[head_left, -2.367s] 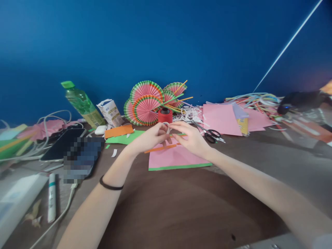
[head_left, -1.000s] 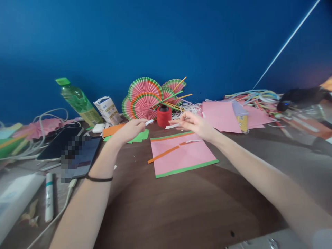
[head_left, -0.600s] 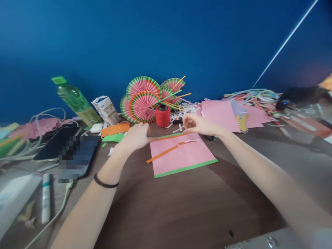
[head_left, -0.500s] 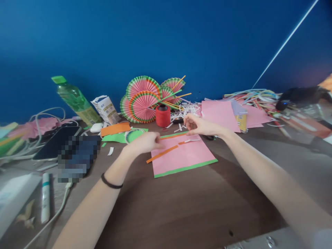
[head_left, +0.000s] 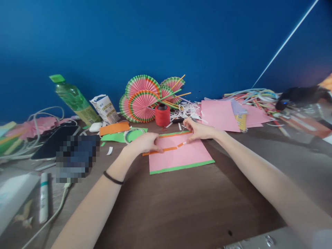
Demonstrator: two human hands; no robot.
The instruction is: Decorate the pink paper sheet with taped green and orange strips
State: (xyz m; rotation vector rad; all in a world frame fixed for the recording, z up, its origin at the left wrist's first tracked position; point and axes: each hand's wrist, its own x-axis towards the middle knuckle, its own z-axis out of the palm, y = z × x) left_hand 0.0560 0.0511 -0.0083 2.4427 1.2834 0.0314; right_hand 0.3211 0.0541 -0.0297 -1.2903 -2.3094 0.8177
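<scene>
A pink paper sheet [head_left: 176,162] lies on the table, with green strips along its near and far edges and an orange band beside the far one. Across its left part runs a loose orange paper strip [head_left: 169,149], its left end jutting past the sheet. My left hand [head_left: 148,142] is closed, fingertips bent down onto this strip. A shorter orange piece [head_left: 180,145] with a white part lies just right of it. My right hand [head_left: 194,130] has thumb and fingers pinched at the white end of that piece; the fingertips partly hide it.
Behind the sheet stand a red thread spool [head_left: 162,116] and pleated paper fans [head_left: 144,100]. Pink sheets [head_left: 220,116] and paper scraps lie back right. Left are green paper [head_left: 114,137], orange paper [head_left: 114,128], a carton [head_left: 105,109], a bottle [head_left: 74,98], phones and a marker [head_left: 44,197].
The long orange strip has turned flatter under my left hand. My right hand has come down onto the short orange piece's white end. The pink sheet appears slightly shifted left in view.
</scene>
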